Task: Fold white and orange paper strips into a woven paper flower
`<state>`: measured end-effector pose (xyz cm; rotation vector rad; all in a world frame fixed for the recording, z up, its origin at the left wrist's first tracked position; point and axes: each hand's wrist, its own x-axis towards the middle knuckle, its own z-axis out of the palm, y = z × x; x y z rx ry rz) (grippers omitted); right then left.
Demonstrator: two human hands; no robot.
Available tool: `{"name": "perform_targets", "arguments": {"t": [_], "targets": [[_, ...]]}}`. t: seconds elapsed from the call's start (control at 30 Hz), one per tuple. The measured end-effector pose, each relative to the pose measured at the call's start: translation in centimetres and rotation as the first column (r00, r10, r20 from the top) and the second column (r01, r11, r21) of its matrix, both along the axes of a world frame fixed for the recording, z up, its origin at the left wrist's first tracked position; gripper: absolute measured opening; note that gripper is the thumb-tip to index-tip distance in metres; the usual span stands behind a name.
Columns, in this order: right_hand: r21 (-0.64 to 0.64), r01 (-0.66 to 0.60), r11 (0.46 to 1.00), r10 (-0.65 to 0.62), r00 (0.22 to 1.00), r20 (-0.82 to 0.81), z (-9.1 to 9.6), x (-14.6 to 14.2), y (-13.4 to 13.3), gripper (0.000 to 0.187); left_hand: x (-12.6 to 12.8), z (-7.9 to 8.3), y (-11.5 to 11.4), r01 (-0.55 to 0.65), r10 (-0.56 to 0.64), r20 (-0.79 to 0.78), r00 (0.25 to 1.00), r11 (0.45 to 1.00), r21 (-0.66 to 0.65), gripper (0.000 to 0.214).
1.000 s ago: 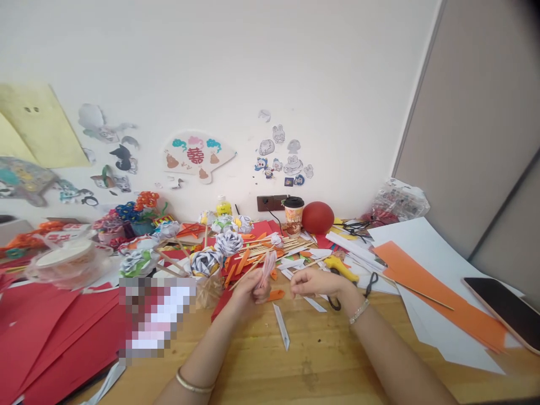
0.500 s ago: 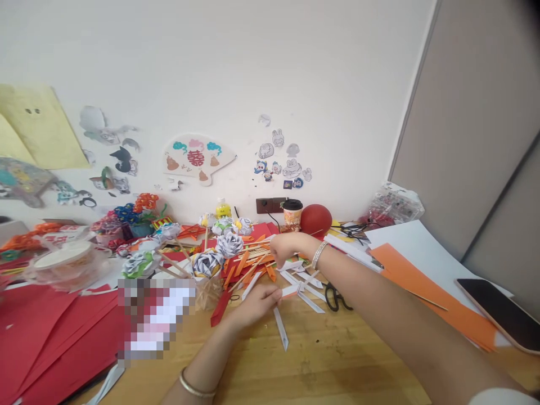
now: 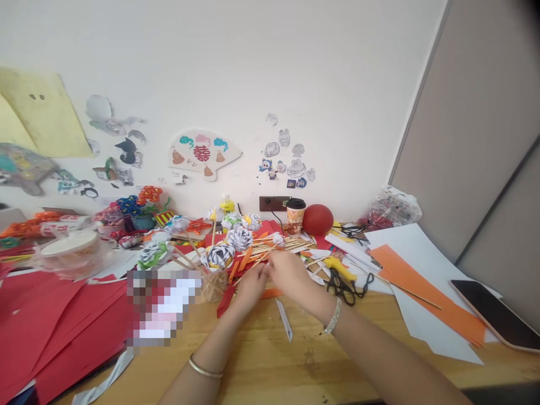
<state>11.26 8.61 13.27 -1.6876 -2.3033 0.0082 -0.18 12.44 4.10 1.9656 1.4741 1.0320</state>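
Open room is left on the table (image 3: 264, 363) between the forearms; beyond, it is closed off by sticks (image 3: 295, 243). A white strip (image 3: 284, 320) is seen just nearer than the hands, its long axis slanted, near end aimed rightward. Left hand (image 3: 252, 284) and right hand (image 3: 289, 274) are curled, touching; anything gripped is hidden.

Table (image 3: 274, 365): smooth wood, faint sheen; flowers (image 3: 240, 238): matt folded paper; thin sticks (image 3: 291, 244): bare wood, matt; cup lid (image 3: 296, 203) near the table's rear edge: black plastic; red balloon (image 3: 318, 219) beside it: smooth, soft sheen; phone (image 3: 498, 315) toward the front edge, far right: smooth dark screen; bangle (image 3: 205, 370): polished metal.
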Motion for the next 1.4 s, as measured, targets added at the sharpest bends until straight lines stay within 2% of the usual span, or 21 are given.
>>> {"name": "perform_targets", "arguments": {"t": [0.1, 0.23, 0.37, 0.5, 0.63, 0.77, 0.87, 0.9, 0.97, 1.0, 1.07, 1.17, 1.23, 1.33, 1.4], "targets": [[0.070, 0.041, 0.997, -0.025, 0.977, -0.211, -2.1, 1.4, -0.2, 0.014, 0.2, -0.3, 0.4, 0.005, -0.009, 0.110, 0.994, 1.000, 0.029, 0.028], [0.072, 0.020, 0.997, 0.013, 0.898, -0.439, -4.0, 2.5, 0.1, 0.011, 0.5, -0.9, 0.9, 0.120, -0.118, 0.323, 0.939, 0.993, 0.012, 0.032], [0.063, 0.036, 0.997, 0.007, 0.813, -0.582, -5.1, 3.2, 0.2, 0.013, 0.8, -0.6, 0.7, 0.262, -0.169, 0.549, 0.819, 0.960, -0.096, 0.036], [0.060, 0.012, 0.998, 0.030, 0.754, -0.656, -6.2, 3.4, 0.1, 0.014, 1.0, 0.2, -0.1, 0.408, -0.171, 0.707, 0.686, 0.895, -0.179, 0.039], [0.047, -0.035, 0.998, 0.059, 0.684, -0.727, -7.0, 3.5, 0.1, 0.014, 1.1, 0.6, -0.7, 0.488, -0.172, 0.813, 0.557, 0.860, -0.152, 0.036], [-0.013, -0.140, 0.990, 0.073, 0.589, -0.805, -7.2, 4.1, 0.3, 0.016, 1.2, 0.7, -1.0, 0.552, -0.211, 0.854, 0.476, 0.828, -0.103, 0.031], [-0.122, -0.303, 0.945, 0.055, 0.515, -0.855, -6.8, 5.3, 0.5, 0.020, 1.2, 0.8, -1.2, 0.591, -0.253, 0.847, 0.468, 0.802, -0.087, 0.031], [-0.189, -0.374, 0.908, 0.025, 0.499, -0.866, -6.5, 5.8, 0.6, 0.022, 1.2, 0.9, -1.3, 0.602, -0.268, 0.837, 0.477, 0.793, -0.089, 0.031], [-0.316, -0.517, 0.796, -0.035, 0.481, -0.876, -5.7, 6.9, 1.0, 0.024, 1.0, 1.1, -1.4, 0.627, -0.313, 0.799, 0.514, 0.772, -0.101, 0.033], [-0.358, -0.575, 0.735, -0.041, 0.490, -0.871, -5.3, 7.4, 1.4, 0.024, 0.9, 1.2, -1.5, 0.638, -0.343, 0.768, 0.540, 0.762, -0.108, 0.034], [-0.454, -0.625, 0.635, -0.024, 0.572, -0.820, -4.4, 8.1, 2.4, 0.024, 0.6, 1.5, -1.7, 0.660, -0.407, 0.692, 0.597, 0.739, -0.135, 0.037], [-0.645, -0.548, 0.533, 0.093, 0.795, -0.599, -2.7, 8.3, 4.4, 0.021, 0.3, 1.7, -1.9, 0.664, -0.481, 0.554, 0.679, 0.724, -0.185, 0.040], [-0.719, -0.364, 0.592, 0.199, 0.930, -0.308, -1.4, 7.8, 5.8, 0.017, 0.4, 1.6, -1.9, 0.635, -0.523, 0.423, 0.740, 0.750, -0.184, 0.041], [-0.690, -0.283, 0.666, 0.215, 0.959, -0.185, 0.6, 5.8, 7.1, 0.013, 0.7, 1.2, -1.8, 0.573, -0.549, 0.189, 0.814, 0.812, -0.110, 0.040], [-0.648, -0.236, 0.724, 0.214, 0.970, -0.114, 1.8, 3.9, 7.0, 0.015, 0.9, 1.0, -1.6, 0.529, -0.525, 0.070, 0.848, 0.846, -0.064, 0.039]]}}
